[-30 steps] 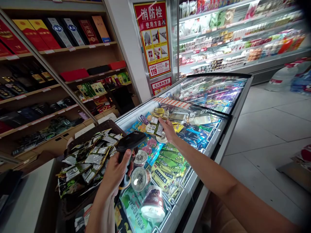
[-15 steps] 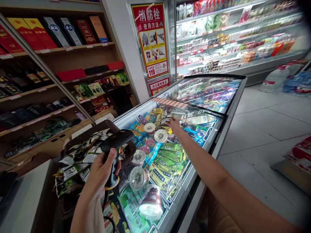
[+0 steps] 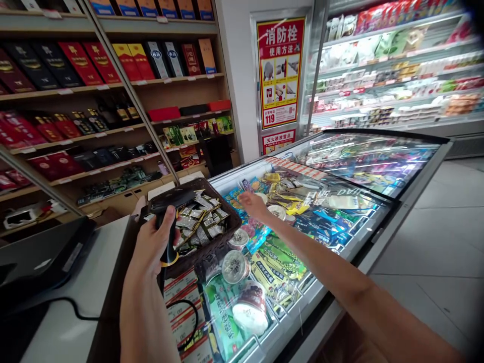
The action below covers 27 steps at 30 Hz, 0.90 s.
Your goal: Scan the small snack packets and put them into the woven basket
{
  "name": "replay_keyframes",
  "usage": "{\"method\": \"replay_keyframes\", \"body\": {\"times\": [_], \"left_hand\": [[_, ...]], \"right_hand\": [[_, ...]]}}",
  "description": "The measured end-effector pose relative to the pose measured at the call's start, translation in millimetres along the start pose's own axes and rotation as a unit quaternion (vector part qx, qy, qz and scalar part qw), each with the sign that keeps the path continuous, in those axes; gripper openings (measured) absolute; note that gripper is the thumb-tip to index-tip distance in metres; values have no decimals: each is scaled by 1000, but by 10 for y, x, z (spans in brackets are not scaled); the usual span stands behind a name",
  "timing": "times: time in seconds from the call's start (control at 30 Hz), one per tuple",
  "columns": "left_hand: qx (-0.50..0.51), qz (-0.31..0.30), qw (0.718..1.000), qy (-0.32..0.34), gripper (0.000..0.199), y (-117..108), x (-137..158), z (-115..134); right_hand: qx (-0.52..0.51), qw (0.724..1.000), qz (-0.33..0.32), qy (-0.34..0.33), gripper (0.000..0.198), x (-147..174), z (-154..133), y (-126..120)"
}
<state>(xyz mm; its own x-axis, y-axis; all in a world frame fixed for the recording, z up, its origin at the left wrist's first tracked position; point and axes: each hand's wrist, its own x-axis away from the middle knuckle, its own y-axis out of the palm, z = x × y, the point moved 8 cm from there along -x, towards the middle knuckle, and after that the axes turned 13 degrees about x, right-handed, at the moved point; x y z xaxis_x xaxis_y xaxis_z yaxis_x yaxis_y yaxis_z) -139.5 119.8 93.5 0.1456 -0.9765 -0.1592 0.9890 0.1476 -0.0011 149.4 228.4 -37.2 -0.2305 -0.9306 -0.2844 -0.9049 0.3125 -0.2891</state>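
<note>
In my left hand (image 3: pixel 153 239) is a black barcode scanner (image 3: pixel 172 198), its fingers wrapped round the handle and its head over the basket. My right hand (image 3: pixel 254 205) is over the chest freezer (image 3: pixel 368 262), above blue ice cream packets (image 3: pixel 260 239) and beside lidded tubs. Its fingers are curled together; whether anything small is in them is hidden. Below it are more tubs (image 3: pixel 236 267), green ice cream packets (image 3: pixel 282 254) and yellow packets (image 3: pixel 268 277). A brown woven basket (image 3: pixel 230 212) full of small dark-and-white sachets (image 3: pixel 202 227) sits at the freezer's left end.
A white counter (image 3: pixel 86 307) with a black device (image 3: pixel 45 257) stands at the left, a black cable trailing across it. Price tags (image 3: pixel 185 307) lie below the basket. A sliding glass lid (image 3: pixel 363 166) covers the freezer's far part. Shelves of boxed goods line the back.
My right hand has moved left, away from the packets in the freezer's middle, towards the basket. The view has turned left, showing more counter and shelves. My left hand still holds the scanner.
</note>
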Motion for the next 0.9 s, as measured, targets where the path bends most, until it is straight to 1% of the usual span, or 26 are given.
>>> {"method": "replay_keyframes", "body": {"times": [0.03, 0.07, 0.1, 0.13, 0.2, 0.27, 0.3, 0.37, 0.43, 0.53, 0.57, 0.63, 0.7, 0.77, 0.83, 0.9], "left_hand": [[-3, 3, 1000, -1, 62, -8, 6, 5], [-4, 6, 1000, -1, 62, -12, 16, 14], [-6, 6, 1000, 0, 62, -10, 29, 26], [-6, 3, 1000, 2, 62, -2, 44, 41], [-9, -8, 1000, 7, 62, 24, 72, 69], [-10, -15, 1000, 12, 62, 48, 91, 80], [-7, -15, 1000, 15, 62, 58, 95, 81], [0, -15, 1000, 26, 61, 79, 93, 79], [1, -18, 999, 29, 60, 108, 84, 63], [3, -24, 999, 25, 59, 150, 72, 33], [6, -26, 999, 24, 59, 163, 72, 30], [11, -31, 999, 24, 59, 187, 78, 35], [7, -31, 999, 22, 60, 200, 92, 48], [2, -32, 999, 17, 59, 212, 107, 59], [5, -37, 999, 11, 58, 229, 115, 62], [13, -45, 999, 7, 57, 254, 116, 56]], "right_hand": [[73, 996, -32, -49, 8, -42, -211, 221], [142, 985, -49, -85, 13, -90, -392, 414], [206, 972, -60, -98, 20, -149, -523, 584], [257, 959, -78, -93, 28, -211, -603, 741], [326, 935, -126, -61, 42, -316, -655, 1007], [357, 919, -160, -47, 48, -382, -648, 1184], [364, 915, -164, -55, 47, -407, -646, 1232], [362, 917, -148, -74, 43, -451, -628, 1242], [341, 928, -136, -63, 41, -476, -560, 1180], [266, 951, -157, -26, 43, -437, -469, 1065], [235, 958, -160, -27, 42, -406, -478, 1017], [174, 974, -139, -44, 38, -334, -534, 859], [116, 988, -84, -64, 37, -255, -573, 598], [75, 994, -28, -77, 38, -166, -535, 275], [60, 996, 17, -68, 41, -73, -402, -64], [32, 998, 51, -35, 45, 18, -197, -376]]}}
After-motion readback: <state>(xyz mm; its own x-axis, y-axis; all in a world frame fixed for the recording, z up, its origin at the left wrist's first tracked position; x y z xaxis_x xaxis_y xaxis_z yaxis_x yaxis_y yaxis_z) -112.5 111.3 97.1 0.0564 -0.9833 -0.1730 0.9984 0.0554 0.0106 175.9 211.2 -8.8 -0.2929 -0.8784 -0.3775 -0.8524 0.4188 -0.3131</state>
